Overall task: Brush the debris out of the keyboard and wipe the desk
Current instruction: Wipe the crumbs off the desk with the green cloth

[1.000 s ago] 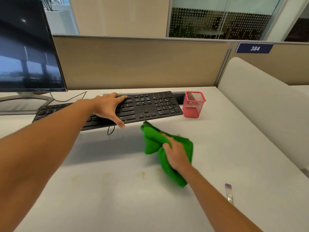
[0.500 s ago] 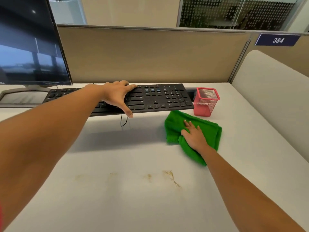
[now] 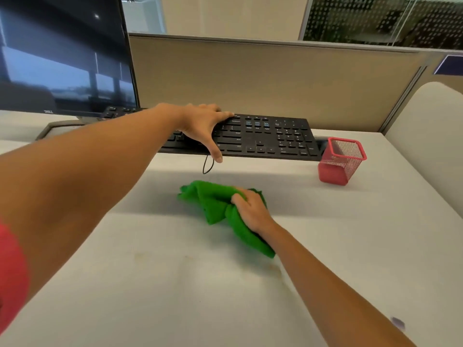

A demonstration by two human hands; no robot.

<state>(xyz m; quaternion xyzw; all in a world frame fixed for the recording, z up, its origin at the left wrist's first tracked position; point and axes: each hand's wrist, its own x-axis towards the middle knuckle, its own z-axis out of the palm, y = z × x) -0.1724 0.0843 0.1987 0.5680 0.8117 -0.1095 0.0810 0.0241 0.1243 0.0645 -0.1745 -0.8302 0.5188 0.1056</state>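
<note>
My left hand grips the black keyboard across its middle, thumb under the front edge, and holds it lifted off the white desk; its shadow falls on the desk below. A cable loop hangs from the keyboard. My right hand holds a bunched green cloth pressed on the desk in front of the keyboard. Faint brownish marks show on the desk nearer to me.
A dark monitor stands at the back left on its stand. A red mesh pen cup sits by the keyboard's right end. Beige partition panels close off the back and right. A small blurred object lies near the lower right.
My right hand has dragged the cloth left and toward me, away from the pen cup, and now bunches it instead of pressing it flat. My left hand still holds the keyboard up.
</note>
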